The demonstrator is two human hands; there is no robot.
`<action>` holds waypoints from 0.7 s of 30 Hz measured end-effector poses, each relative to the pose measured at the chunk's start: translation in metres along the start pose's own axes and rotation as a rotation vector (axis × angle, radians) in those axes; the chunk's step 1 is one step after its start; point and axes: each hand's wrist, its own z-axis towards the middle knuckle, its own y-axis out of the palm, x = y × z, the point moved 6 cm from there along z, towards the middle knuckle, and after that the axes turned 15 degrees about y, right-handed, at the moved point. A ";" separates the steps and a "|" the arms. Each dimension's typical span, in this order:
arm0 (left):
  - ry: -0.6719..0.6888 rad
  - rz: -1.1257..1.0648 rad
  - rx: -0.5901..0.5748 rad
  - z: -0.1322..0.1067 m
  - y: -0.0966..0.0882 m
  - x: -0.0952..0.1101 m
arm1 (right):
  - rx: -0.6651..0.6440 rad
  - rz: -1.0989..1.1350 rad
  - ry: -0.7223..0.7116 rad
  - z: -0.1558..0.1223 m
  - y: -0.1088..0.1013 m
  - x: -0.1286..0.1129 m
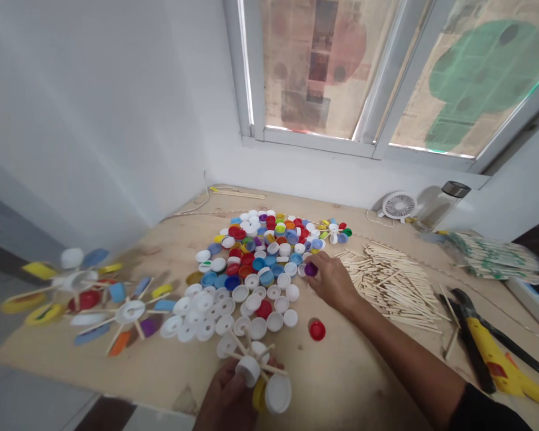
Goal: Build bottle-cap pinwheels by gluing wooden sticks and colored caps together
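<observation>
My left hand is closed around a small wheel of white bottle caps joined by wooden sticks, held low at the table's front edge. My right hand reaches into the pile of coloured bottle caps and pinches a purple cap at its right side. A lone red cap lies on the wood just below that hand. A cluster of white caps sits between the two hands.
Finished cap-and-stick wheels lie at the left of the plywood table. A heap of wooden sticks is right of the caps. Yellow-handled pliers, a small white fan, a jar and packets stand at the right.
</observation>
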 end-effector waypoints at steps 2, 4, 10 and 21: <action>0.010 -0.054 -0.018 0.002 0.001 -0.002 | -0.018 0.038 -0.045 -0.021 -0.008 -0.002; 0.031 -0.099 -0.039 0.003 0.004 -0.001 | -0.053 0.077 -0.082 -0.044 -0.010 -0.005; 0.002 -0.057 0.015 -0.003 0.006 0.004 | -0.179 0.165 -0.156 -0.086 0.009 -0.019; -0.001 -0.126 -0.044 0.011 -0.001 -0.009 | -0.184 0.129 -0.222 -0.075 0.008 -0.014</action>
